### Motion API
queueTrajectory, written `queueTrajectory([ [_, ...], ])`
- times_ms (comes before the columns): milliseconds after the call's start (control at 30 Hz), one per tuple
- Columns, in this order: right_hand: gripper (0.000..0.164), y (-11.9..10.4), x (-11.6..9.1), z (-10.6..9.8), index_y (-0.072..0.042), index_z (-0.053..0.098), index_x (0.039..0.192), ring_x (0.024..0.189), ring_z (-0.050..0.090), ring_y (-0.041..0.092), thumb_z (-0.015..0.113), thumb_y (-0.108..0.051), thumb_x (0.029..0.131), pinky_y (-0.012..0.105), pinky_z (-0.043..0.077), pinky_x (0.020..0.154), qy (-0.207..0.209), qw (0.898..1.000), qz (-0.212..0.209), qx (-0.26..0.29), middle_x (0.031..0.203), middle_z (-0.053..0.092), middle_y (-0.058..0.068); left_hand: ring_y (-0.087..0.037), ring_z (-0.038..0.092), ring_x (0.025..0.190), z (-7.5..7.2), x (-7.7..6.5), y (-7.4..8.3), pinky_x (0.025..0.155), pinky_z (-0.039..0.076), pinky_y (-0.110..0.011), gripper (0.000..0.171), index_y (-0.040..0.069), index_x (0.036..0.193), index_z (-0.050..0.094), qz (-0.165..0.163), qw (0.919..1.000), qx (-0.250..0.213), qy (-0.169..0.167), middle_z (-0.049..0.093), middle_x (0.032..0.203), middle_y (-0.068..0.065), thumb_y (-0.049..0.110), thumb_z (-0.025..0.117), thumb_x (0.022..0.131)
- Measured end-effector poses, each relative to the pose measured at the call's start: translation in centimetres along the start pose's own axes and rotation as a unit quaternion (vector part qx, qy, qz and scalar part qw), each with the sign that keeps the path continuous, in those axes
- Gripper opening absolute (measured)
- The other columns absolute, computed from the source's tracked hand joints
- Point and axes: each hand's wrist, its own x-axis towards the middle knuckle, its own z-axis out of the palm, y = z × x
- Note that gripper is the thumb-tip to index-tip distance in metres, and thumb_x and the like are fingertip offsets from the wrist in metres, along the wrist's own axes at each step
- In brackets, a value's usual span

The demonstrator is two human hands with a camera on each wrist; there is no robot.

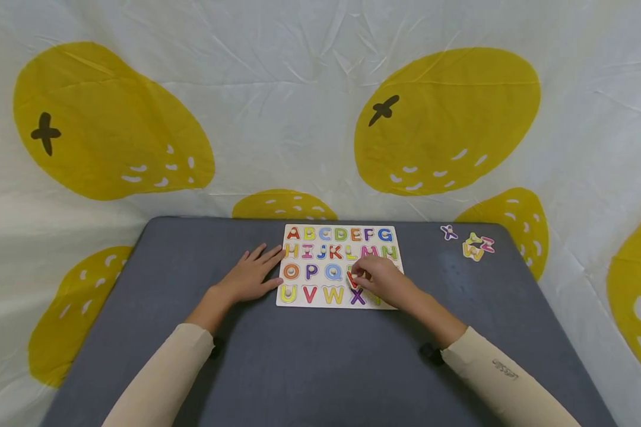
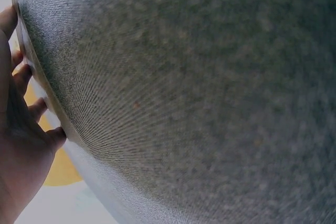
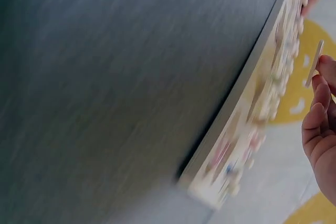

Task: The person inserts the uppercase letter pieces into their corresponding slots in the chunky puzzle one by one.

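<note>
A white alphabet puzzle board with colourful letters lies on the dark table. My left hand rests at its left edge, fingers spread and fairly straight, the tips at the rim. The right hand is over the board's lower right and pinches a red letter piece that looks like a V. In the right wrist view, that thin letter piece is seen edge-on between thumb and fingers, above the board. This hand hides several letters at the right of the two lower rows.
Loose letter pieces lie at the table's far right: a purple X on its own, and a small cluster with a yellow W and a pink piece. A white curtain with yellow fruit prints hangs behind the table.
</note>
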Motion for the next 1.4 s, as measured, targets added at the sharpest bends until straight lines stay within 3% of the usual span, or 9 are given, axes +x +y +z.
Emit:
queueTrajectory([
  [433, 0.005, -4.0, 3.5, 3.8, -0.008, 0.073, 0.093, 0.074, 0.055, 0.010, 0.078, -0.008, 0.091, 0.023, 0.048, 0.068, -0.063, 0.995, -0.080, -0.007, 0.086, 0.065, 0.001, -0.039, 0.016, 0.160, 0.2, 0.2, 0.2, 0.123, 0.017, -0.069, 0.076, 0.024, 0.166, 0.024, 0.001, 1.0000, 0.000, 0.003, 0.024, 0.172, 0.000, 0.055, 0.053, 0.103],
  [733, 0.003, -5.2, 4.8, 6.0, -0.007, 0.073, 0.093, 0.075, 0.057, 0.014, 0.076, -0.007, 0.091, 0.026, 0.051, 0.071, -0.078, 0.993, -0.080, -0.030, 0.087, 0.066, 0.002, -0.038, 0.015, 0.160, -0.1, 0.3, 0.3, 0.123, 0.016, -0.068, 0.075, 0.024, 0.166, 0.025, 0.005, 0.9999, -0.009, 0.004, 0.024, 0.172, 0.000, 0.054, 0.054, 0.104],
  [1067, 0.009, -5.8, 5.2, 6.4, -0.007, 0.068, 0.087, 0.069, 0.053, 0.015, 0.076, -0.006, 0.090, 0.027, 0.046, 0.065, -0.075, 0.993, -0.066, -0.061, 0.082, 0.061, 0.003, -0.038, 0.016, 0.160, -0.1, 0.2, 0.0, 0.123, 0.017, -0.068, 0.075, 0.024, 0.166, 0.025, -0.001, 1.0000, -0.002, 0.006, 0.025, 0.172, 0.000, 0.054, 0.054, 0.104],
  [1300, 0.008, -5.5, 4.8, 5.6, -0.007, 0.073, 0.098, 0.077, 0.059, 0.015, 0.076, -0.011, 0.093, 0.030, 0.053, 0.073, -0.086, 0.994, -0.053, -0.044, 0.091, 0.067, 0.005, -0.038, 0.016, 0.160, 0.0, 0.0, 0.0, 0.123, 0.017, -0.068, 0.076, 0.024, 0.166, 0.024, 0.000, 1.0000, -0.003, 0.003, 0.024, 0.172, 0.000, 0.055, 0.053, 0.104],
  [1400, 0.011, -4.6, 4.0, 4.7, -0.008, 0.074, 0.102, 0.080, 0.060, 0.013, 0.077, -0.015, 0.094, 0.029, 0.053, 0.075, -0.070, 0.996, -0.040, -0.042, 0.091, 0.068, 0.002, -0.038, 0.016, 0.160, 0.2, 0.0, -0.1, 0.123, 0.017, -0.068, 0.077, 0.024, 0.167, 0.023, 0.000, 1.0000, 0.002, 0.003, 0.024, 0.173, 0.000, 0.056, 0.052, 0.103],
])
